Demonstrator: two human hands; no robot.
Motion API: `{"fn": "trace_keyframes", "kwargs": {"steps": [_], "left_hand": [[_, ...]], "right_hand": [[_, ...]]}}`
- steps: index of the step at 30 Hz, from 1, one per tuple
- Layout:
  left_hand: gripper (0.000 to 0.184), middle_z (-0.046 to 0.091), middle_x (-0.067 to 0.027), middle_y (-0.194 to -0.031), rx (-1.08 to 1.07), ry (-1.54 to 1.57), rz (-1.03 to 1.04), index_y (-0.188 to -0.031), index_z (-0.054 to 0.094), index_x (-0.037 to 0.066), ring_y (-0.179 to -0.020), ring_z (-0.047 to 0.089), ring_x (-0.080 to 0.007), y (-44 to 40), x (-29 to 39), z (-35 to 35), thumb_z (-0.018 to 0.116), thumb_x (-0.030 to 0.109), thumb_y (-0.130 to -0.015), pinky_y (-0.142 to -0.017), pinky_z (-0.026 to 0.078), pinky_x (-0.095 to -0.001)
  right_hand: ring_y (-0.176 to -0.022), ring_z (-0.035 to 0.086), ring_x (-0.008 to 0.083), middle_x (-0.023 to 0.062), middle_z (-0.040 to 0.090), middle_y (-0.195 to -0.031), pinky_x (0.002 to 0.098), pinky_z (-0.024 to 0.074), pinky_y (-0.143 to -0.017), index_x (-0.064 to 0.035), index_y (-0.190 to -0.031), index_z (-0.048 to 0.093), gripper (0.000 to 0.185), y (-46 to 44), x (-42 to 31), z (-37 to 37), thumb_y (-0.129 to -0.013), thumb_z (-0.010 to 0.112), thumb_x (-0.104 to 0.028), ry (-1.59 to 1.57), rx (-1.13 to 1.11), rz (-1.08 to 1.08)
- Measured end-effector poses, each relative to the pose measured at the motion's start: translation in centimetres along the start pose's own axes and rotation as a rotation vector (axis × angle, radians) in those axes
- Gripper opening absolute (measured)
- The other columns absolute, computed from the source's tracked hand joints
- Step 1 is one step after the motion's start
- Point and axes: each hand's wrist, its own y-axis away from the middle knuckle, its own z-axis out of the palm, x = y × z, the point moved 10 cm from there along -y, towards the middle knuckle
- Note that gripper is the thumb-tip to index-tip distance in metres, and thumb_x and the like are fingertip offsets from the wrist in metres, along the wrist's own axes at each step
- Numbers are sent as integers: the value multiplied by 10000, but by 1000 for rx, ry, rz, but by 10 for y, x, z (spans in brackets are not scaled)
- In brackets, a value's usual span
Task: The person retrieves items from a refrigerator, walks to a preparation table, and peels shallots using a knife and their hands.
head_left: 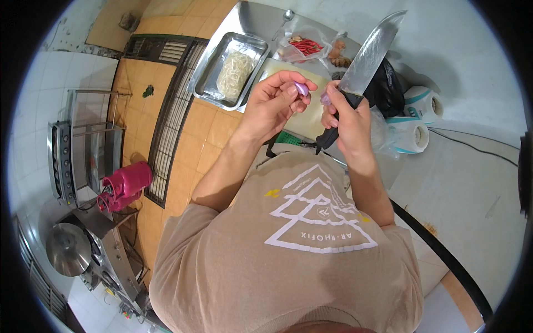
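Note:
My left hand pinches a small purple shallot between thumb and fingers, above the pale cutting board. Closed around the black handle of a large kitchen knife is my right hand, with the broad blade pointing up and away to the right. A second purplish piece, maybe shallot or its skin, shows at the right fingertips. The two hands are apart by a small gap. Left of the board, a metal tray contains a pale bundle of noodle-like strands.
Behind the board lie a bag of red chillies, ginger-like roots and a spoon. Beside the knife are a black plastic bag and paper rolls. Pink gas cylinders and a stove stand at left.

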Motion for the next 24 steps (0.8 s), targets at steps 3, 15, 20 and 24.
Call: {"fn": "trace_keyframes", "kwargs": {"steps": [3,15,20,24], "left_hand": [[179,656,-152,-1153,-11,45,-1,-1156,614,33,-919,632,-180,3,4,6,580,90,-991,-749,506,-292],[369,669,-174,-1156,-97,-137,194,-1315,535,79,-982,678,-285,3,43,37,629,76,-958,-839,552,-393],[316,698,-166,-1119,-11,-276,216,-1248,577,27,-956,691,-229,6,51,50,645,34,-940,-817,545,-339],[225,685,-160,-1080,91,-386,187,-1147,626,-2,-893,676,-204,7,41,46,662,43,-930,-794,543,-322]], "right_hand": [[-479,430,35,-17,544,-666,222,326,-437,-22,-947,656,141,-3,4,-10,-947,671,-162,46,22,-11],[-492,460,58,-39,536,-625,245,363,-421,-55,-906,719,118,-103,-5,-260,-806,758,-106,537,498,-46],[-496,452,86,-20,555,-661,265,367,-426,-59,-886,710,91,-128,-10,-329,-803,740,-83,567,627,-60],[-540,476,105,23,638,-767,275,375,-438,-58,-885,706,81,-145,-11,-360,-807,725,-67,528,647,-18]]}}
